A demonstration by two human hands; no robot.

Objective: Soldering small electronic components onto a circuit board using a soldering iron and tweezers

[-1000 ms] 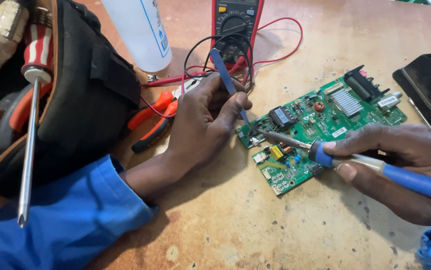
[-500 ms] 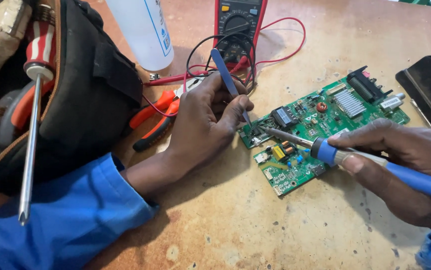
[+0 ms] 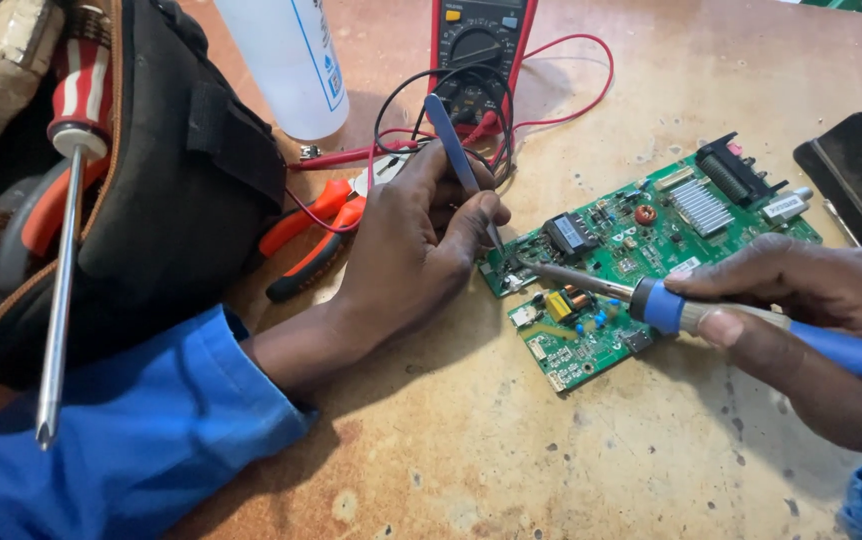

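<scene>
A green circuit board [image 3: 641, 250] lies on the worn tan table [image 3: 511, 450]. My left hand [image 3: 411, 250] rests at the board's left end and pinches grey tweezers [image 3: 461, 160], their tips down at the board's left corner. My right hand [image 3: 811, 300] grips a blue-handled soldering iron [image 3: 711, 315] like a pen. Its metal tip reaches left across the board and ends close to the tweezer tips. Both sleeves are blue.
A red multimeter [image 3: 476, 50] with red and black leads sits behind the board. Orange-handled pliers [image 3: 316, 235] lie left of my hand, beside a white bottle [image 3: 286, 60]. A black tool bag [image 3: 151, 190] with a long screwdriver [image 3: 61, 250] fills the left. A black object [image 3: 861, 175] lies right.
The view has drifted slightly. Both hands hold nearly still, the iron tip and tweezers staying at the board's left corner.
</scene>
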